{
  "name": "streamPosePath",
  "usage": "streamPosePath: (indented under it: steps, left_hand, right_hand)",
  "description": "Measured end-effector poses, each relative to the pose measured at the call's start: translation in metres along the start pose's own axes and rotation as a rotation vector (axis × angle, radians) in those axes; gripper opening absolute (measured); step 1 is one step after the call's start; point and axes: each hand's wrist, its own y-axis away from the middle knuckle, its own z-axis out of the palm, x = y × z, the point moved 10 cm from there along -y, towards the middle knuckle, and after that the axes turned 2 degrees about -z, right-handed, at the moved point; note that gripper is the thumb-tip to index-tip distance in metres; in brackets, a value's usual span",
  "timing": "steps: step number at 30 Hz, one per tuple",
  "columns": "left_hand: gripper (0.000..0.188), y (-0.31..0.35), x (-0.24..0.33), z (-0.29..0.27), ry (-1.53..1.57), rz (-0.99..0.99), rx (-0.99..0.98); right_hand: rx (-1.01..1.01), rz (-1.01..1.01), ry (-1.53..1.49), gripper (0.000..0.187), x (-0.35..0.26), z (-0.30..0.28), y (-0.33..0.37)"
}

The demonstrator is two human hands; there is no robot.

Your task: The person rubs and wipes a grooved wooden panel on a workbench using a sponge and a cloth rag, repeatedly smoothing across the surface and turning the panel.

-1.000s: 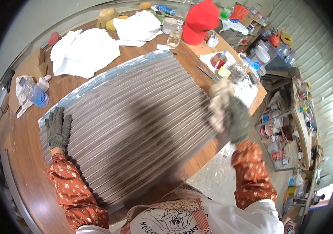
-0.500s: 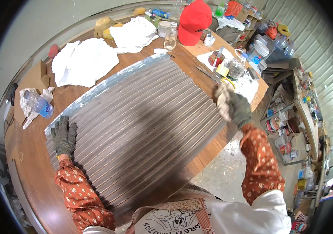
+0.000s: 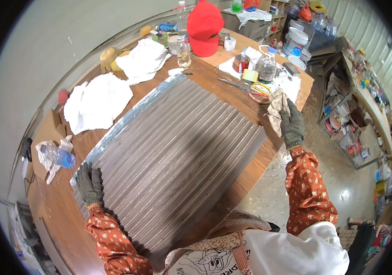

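A large ribbed, grey-brown sheet lies on the wooden table, with a silvery-blue strip along its far-left edge. My left hand, in a dark grey knit glove, rests flat on the sheet's left corner with fingers stretched out. Just past the sheet's right corner, my gloved right hand holds a crumpled cream rag over the table edge. The rag partly hides what the fingers do. Close beyond it lie scissors with red and yellow handles, blades pointing left.
White cloths and a red cap sit along the far side. A plastic bottle lies on a rag at left. At far right stand a clear jug, a yellow block and a glass bottle. Cluttered shelves stand beyond.
My right hand and the rag have moved away from the sheet's right edge, out to the right, uncovering the scissor handles. My left hand stays on the corner. The whole view has shifted.
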Motion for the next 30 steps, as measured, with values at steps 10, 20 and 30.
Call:
streamPosePath:
  steps: [10, 20, 30]
  left_hand:
    - [0.057, 0.081, 0.248, -0.022, -0.055, 0.675, -0.260]
    - [0.089, 0.169, 0.346, -0.010, -0.039, 0.493, -0.471]
    - [0.088, 0.174, 0.363, 0.029, -0.184, 0.331, -0.325]
  right_hand:
    - [-0.133, -0.205, 0.208, 0.047, -0.006, -0.005, 0.013]
    - [-1.199, -0.257, 0.503, 0.031, 0.069, -0.006, -0.032]
    - [-0.703, -0.640, 0.635, 0.058, 0.051, 0.065, -0.114]
